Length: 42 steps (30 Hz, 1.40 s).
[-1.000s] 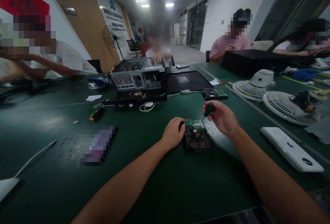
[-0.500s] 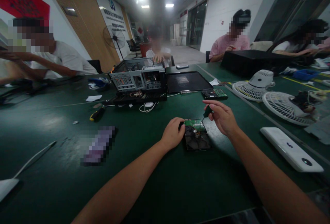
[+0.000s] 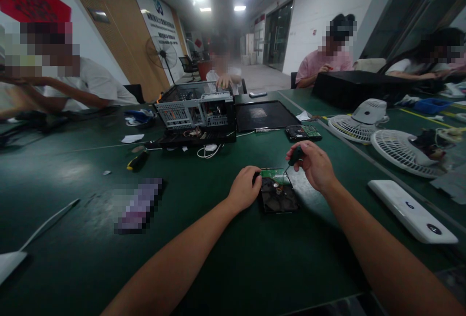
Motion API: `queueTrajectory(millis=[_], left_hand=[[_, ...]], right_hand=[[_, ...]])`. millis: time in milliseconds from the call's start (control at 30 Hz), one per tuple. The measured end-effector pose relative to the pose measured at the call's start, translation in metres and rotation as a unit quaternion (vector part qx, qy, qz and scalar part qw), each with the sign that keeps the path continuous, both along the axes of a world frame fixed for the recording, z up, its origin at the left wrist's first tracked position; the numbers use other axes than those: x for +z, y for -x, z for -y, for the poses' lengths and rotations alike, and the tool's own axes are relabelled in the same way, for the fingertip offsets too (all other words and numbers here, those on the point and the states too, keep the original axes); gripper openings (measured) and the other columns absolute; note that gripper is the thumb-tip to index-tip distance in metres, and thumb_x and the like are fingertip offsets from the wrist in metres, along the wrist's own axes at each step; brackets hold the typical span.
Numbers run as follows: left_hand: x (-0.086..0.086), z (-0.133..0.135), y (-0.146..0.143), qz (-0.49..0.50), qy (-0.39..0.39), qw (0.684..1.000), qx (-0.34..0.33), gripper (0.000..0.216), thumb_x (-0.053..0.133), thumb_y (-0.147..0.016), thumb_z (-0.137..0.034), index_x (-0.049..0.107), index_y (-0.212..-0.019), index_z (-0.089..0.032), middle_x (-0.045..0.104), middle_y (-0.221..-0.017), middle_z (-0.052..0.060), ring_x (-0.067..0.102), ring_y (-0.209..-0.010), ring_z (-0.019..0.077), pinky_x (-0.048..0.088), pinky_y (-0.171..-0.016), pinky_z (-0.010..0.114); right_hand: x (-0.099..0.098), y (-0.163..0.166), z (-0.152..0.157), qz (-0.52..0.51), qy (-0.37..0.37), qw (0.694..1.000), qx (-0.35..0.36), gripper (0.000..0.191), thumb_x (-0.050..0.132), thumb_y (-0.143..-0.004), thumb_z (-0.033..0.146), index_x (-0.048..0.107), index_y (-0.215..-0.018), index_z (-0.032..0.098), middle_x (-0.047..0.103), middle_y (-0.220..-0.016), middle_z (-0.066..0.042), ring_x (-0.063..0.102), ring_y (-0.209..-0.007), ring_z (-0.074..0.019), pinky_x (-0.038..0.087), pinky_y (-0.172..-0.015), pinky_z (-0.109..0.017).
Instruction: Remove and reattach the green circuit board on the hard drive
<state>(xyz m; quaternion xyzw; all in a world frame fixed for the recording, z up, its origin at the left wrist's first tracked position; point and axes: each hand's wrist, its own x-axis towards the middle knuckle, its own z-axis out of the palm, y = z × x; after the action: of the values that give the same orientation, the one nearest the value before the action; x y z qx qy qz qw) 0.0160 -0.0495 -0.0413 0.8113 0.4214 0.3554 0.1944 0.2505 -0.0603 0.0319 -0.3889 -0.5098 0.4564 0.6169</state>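
Observation:
A hard drive [image 3: 278, 194] lies circuit side up on the green table [image 3: 218, 257], a green board at its far end. My left hand [image 3: 244, 187] is curled against the drive's left edge, gripping it. My right hand [image 3: 313, 165] is closed on the dark handle of a small screwdriver [image 3: 294, 157]. Its thin shaft slants down to the drive's far right corner.
An opened computer case [image 3: 196, 112] and a black side panel [image 3: 265, 114] lie farther back, with a second drive [image 3: 303, 132] beside them. A yellow-handled screwdriver [image 3: 137, 160] lies at left. Two fan grilles [image 3: 400, 148] and a white flat device [image 3: 413, 211] sit at right. Other people sit around the table.
My right hand's fingers loosened on the screwdriver handle half a second ago, then closed round it again. The left hand and drive stay in place.

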Motion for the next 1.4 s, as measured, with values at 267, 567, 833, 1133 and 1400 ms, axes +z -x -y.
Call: queueTrajectory(millis=[267, 567, 833, 1133, 1400], left_hand=[[-0.002, -0.001, 0.000, 0.001, -0.003, 1.000, 0.003, 0.024, 0.055, -0.098, -0.019, 0.065, -0.120, -0.018, 0.069, -0.120, 0.010, 0.063, -0.117, 0.0247, 0.050, -0.108, 0.042], [0.001, 0.001, 0.000, 0.000, -0.002, 1.000, 0.004, 0.024, 0.055, -0.098, -0.020, 0.066, -0.119, -0.019, 0.069, -0.121, 0.009, 0.064, -0.117, 0.0249, 0.051, -0.108, 0.042], [0.001, 0.001, 0.000, 0.006, -0.002, 1.000, -0.002, 0.024, 0.055, -0.098, -0.019, 0.066, -0.119, -0.019, 0.069, -0.120, 0.009, 0.064, -0.116, 0.0249, 0.051, -0.107, 0.042], [-0.002, -0.001, 0.000, 0.004, -0.004, 1.000, 0.001, 0.024, 0.055, -0.098, -0.019, 0.066, -0.119, -0.019, 0.069, -0.120, 0.009, 0.063, -0.117, 0.0247, 0.051, -0.108, 0.042], [-0.004, -0.002, 0.000, 0.002, -0.005, 1.000, 0.002, 0.024, 0.055, -0.097, -0.019, 0.065, -0.120, -0.019, 0.069, -0.120, 0.009, 0.063, -0.118, 0.0251, 0.050, -0.108, 0.042]], right_hand=[[-0.004, -0.001, 0.002, 0.133, -0.058, 0.989, -0.042, 0.022, 0.063, -0.095, 0.040, 0.078, -0.096, 0.024, 0.072, -0.089, -0.005, 0.065, -0.079, -0.0180, 0.043, -0.053, -0.028], [0.005, -0.001, 0.006, 0.084, -0.010, 0.996, 0.037, 0.024, 0.054, -0.094, 0.032, 0.068, -0.079, 0.021, 0.074, -0.088, -0.008, 0.069, -0.078, -0.0198, 0.037, -0.052, -0.029], [0.007, 0.004, 0.006, 0.075, 0.016, 0.997, -0.010, 0.040, 0.050, -0.099, 0.047, 0.064, -0.072, 0.021, 0.067, -0.071, -0.004, 0.059, -0.063, -0.0147, 0.032, -0.052, -0.029], [0.004, -0.001, 0.004, 0.056, 0.004, 0.998, 0.019, 0.031, 0.051, -0.095, 0.041, 0.071, -0.084, 0.021, 0.068, -0.076, -0.005, 0.062, -0.070, -0.0173, 0.036, -0.055, -0.029], [0.007, -0.002, 0.007, 0.108, 0.006, 0.992, 0.058, 0.027, 0.056, -0.093, 0.035, 0.070, -0.076, 0.020, 0.065, -0.074, -0.004, 0.058, -0.069, -0.0165, 0.033, -0.054, -0.029]])
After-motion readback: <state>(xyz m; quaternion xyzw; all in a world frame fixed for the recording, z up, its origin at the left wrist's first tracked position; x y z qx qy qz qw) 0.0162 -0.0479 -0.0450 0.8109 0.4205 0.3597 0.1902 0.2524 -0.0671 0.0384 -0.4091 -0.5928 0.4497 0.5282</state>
